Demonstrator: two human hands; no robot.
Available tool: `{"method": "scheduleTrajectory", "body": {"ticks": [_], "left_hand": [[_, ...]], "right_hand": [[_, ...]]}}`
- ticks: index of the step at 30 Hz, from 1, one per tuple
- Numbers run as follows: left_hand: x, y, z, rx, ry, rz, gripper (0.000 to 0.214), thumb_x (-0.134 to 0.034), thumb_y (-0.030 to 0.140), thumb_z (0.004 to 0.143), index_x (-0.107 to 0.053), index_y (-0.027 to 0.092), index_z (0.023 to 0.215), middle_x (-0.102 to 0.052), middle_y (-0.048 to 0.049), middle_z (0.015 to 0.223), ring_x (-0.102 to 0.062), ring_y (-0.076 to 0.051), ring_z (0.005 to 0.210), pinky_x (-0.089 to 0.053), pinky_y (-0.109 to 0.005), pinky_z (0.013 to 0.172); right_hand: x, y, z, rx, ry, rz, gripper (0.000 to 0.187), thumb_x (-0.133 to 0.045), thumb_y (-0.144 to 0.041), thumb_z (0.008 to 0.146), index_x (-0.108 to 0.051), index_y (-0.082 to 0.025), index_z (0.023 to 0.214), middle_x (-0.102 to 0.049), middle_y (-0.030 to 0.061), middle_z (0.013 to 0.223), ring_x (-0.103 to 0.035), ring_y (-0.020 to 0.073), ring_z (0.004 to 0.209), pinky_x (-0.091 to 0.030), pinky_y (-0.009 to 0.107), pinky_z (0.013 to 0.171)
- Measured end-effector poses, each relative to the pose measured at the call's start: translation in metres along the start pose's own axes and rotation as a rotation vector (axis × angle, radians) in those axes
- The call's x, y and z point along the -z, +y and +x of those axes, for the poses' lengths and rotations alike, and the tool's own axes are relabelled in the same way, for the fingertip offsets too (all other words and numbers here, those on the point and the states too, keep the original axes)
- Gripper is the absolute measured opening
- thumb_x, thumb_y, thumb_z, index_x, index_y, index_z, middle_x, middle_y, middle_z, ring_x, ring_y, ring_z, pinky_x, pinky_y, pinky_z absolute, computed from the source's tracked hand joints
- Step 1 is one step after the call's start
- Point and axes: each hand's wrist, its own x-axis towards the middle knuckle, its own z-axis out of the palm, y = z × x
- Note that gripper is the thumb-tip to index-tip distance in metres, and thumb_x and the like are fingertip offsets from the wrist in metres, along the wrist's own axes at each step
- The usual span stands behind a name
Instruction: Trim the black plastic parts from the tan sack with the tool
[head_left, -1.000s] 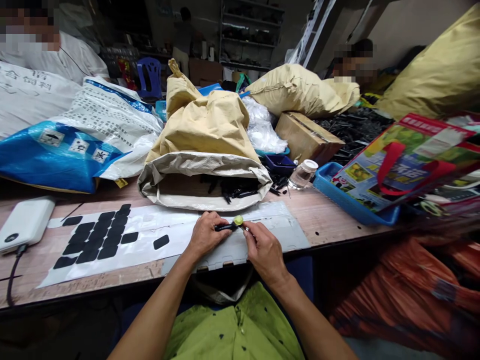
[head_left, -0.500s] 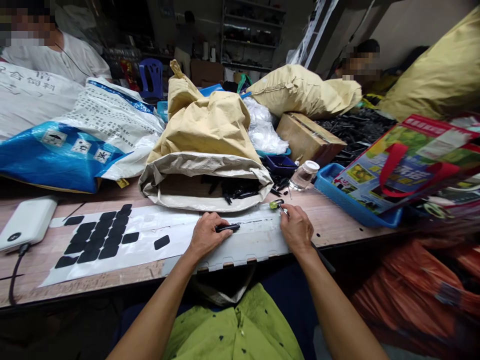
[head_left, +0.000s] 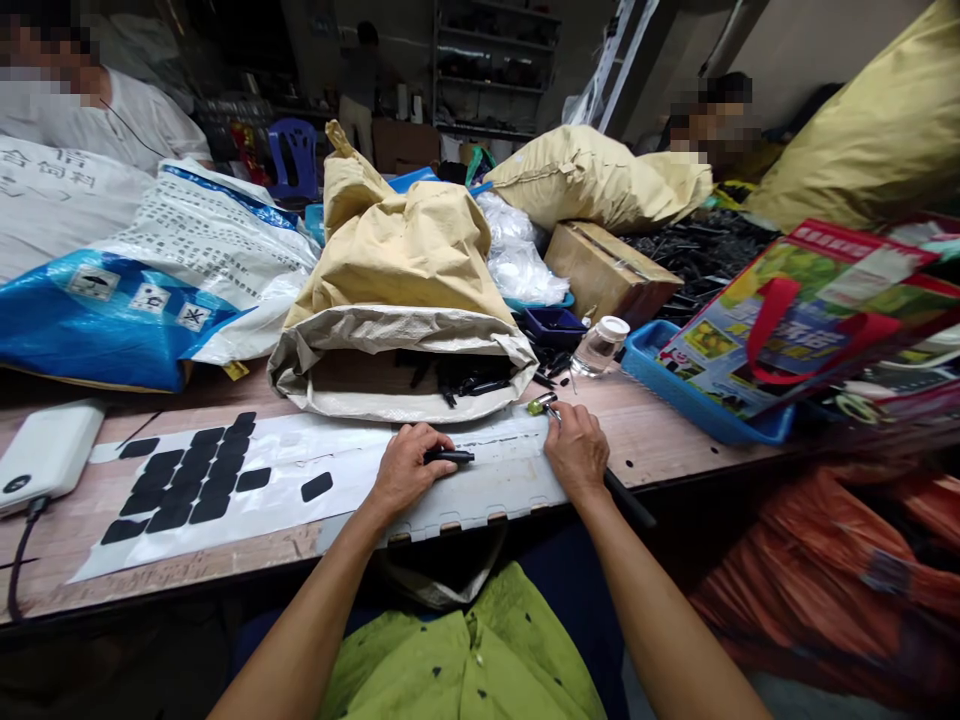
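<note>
My left hand (head_left: 409,468) rests on the grey board (head_left: 510,483), closed around a slim black pen-like plastic piece (head_left: 453,456) whose end points right. To its right, my right hand (head_left: 576,450) grips a small hammer. The hammer's head (head_left: 541,403) has a yellow-green end and a metal part. Its black handle (head_left: 628,498) sticks out behind my wrist. Just beyond both hands lies a large beige sack (head_left: 405,260), its mouth facing me with several black pieces (head_left: 469,378) inside.
Black rounded patches (head_left: 184,480) lie on a white sheet at left, near a white power bank (head_left: 51,452). A clear jar (head_left: 600,346), a cardboard box (head_left: 607,268) and a blue basket (head_left: 705,400) with a colourful bag stand at right. Other people sit across the table.
The view has shifted slightly, so the scene sits a little further left. My right hand has moved slightly with the hammer, and more of its handle shows. My left hand keeps its hold.
</note>
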Motion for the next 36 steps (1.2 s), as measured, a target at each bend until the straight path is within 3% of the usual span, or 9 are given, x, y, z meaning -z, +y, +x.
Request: {"method": "scheduleTrajectory", "body": {"ticks": [4, 10, 17, 20, 22, 25, 28, 32, 36], "left_hand": [[0.011, 0.025, -0.021, -0.045, -0.087, -0.115, 0.015, -0.066, 0.034, 0.093, -0.072, 0.024, 0.101, -0.067, -0.0034, 0.098, -0.056, -0.023, 0.097, -0.041, -0.035, 0.088], [0.004, 0.059, -0.085, -0.015, -0.55, -0.183, 0.017, -0.056, 0.038, 0.1, -0.069, 0.028, 0.104, -0.07, 0.0011, 0.099, -0.064, -0.018, 0.093, -0.043, -0.028, 0.078], [-0.062, 0.007, -0.116, 0.276, -0.503, 0.336, 0.025, -0.047, 0.026, 0.1, -0.067, 0.021, 0.114, -0.071, -0.014, 0.121, -0.066, -0.032, 0.118, -0.049, -0.039, 0.092], [-0.069, 0.001, -0.12, 0.267, -0.454, 0.372, 0.041, -0.052, 0.018, 0.095, -0.06, 0.019, 0.135, -0.062, -0.0177, 0.142, -0.056, -0.033, 0.134, -0.044, -0.042, 0.105], [-0.062, 0.013, -0.118, 0.269, -0.463, 0.302, 0.041, -0.059, 0.02, 0.091, -0.064, 0.02, 0.131, -0.067, -0.0158, 0.133, -0.061, -0.034, 0.126, -0.047, -0.041, 0.099], [-0.042, 0.047, -0.101, 0.238, -0.534, 0.05, 0.017, -0.063, 0.034, 0.089, -0.074, 0.024, 0.097, -0.076, -0.0049, 0.092, -0.071, -0.026, 0.088, -0.047, -0.032, 0.073], [-0.018, 0.07, -0.057, 0.224, -0.357, -0.147, 0.04, -0.046, 0.044, 0.098, -0.066, 0.021, 0.072, -0.065, -0.0006, 0.066, -0.058, -0.017, 0.061, -0.036, -0.028, 0.056], [0.008, 0.058, 0.03, 0.329, 0.177, 0.068, 0.039, -0.043, 0.043, 0.098, -0.062, 0.021, 0.072, -0.065, -0.0038, 0.07, -0.057, -0.019, 0.064, -0.037, -0.03, 0.061], [0.017, 0.036, 0.094, 0.542, 0.167, 0.268, 0.031, -0.055, 0.046, 0.088, -0.07, 0.022, 0.075, -0.075, -0.0118, 0.089, -0.068, -0.029, 0.088, -0.044, -0.035, 0.07]], "right_hand": [[0.0, -0.001, 0.0, -0.002, -0.004, -0.007, 0.026, -0.058, -0.021, 0.096, -0.067, -0.021, 0.12, -0.065, 0.0076, 0.103, -0.054, 0.0227, 0.095, -0.035, 0.032, 0.078], [-0.001, 0.0, 0.001, -0.002, 0.003, 0.0, 0.026, -0.059, -0.02, 0.095, -0.067, -0.021, 0.119, -0.064, 0.0079, 0.102, -0.054, 0.023, 0.094, -0.035, 0.032, 0.077], [-0.001, 0.0, 0.0, 0.0, 0.01, -0.002, 0.025, -0.059, -0.02, 0.095, -0.067, -0.021, 0.118, -0.064, 0.0079, 0.101, -0.054, 0.0233, 0.094, -0.034, 0.032, 0.076], [-0.001, 0.0, 0.0, 0.005, 0.014, -0.006, 0.025, -0.059, -0.019, 0.095, -0.067, -0.021, 0.119, -0.064, 0.0077, 0.101, -0.054, 0.023, 0.093, -0.034, 0.032, 0.075], [-0.001, 0.0, 0.0, 0.008, 0.017, -0.006, 0.026, -0.059, -0.019, 0.094, -0.067, -0.021, 0.119, -0.064, 0.0077, 0.101, -0.054, 0.023, 0.093, -0.034, 0.032, 0.075], [-0.002, 0.0, 0.0, 0.007, 0.018, -0.008, 0.026, -0.059, -0.02, 0.094, -0.067, -0.021, 0.119, -0.064, 0.0078, 0.101, -0.054, 0.023, 0.093, -0.034, 0.033, 0.075], [-0.003, 0.0, 0.0, 0.007, 0.022, -0.013, 0.026, -0.058, -0.02, 0.095, -0.067, -0.021, 0.119, -0.064, 0.0078, 0.101, -0.054, 0.0232, 0.093, -0.034, 0.033, 0.075], [-0.004, 0.001, 0.0, 0.012, 0.03, -0.007, 0.025, -0.058, -0.02, 0.095, -0.066, -0.021, 0.119, -0.064, 0.0078, 0.102, -0.054, 0.0232, 0.093, -0.034, 0.033, 0.076], [-0.003, 0.001, 0.0, 0.011, 0.02, 0.008, 0.025, -0.056, -0.02, 0.096, -0.065, -0.021, 0.119, -0.064, 0.0078, 0.103, -0.054, 0.0229, 0.094, -0.034, 0.032, 0.077]]}}
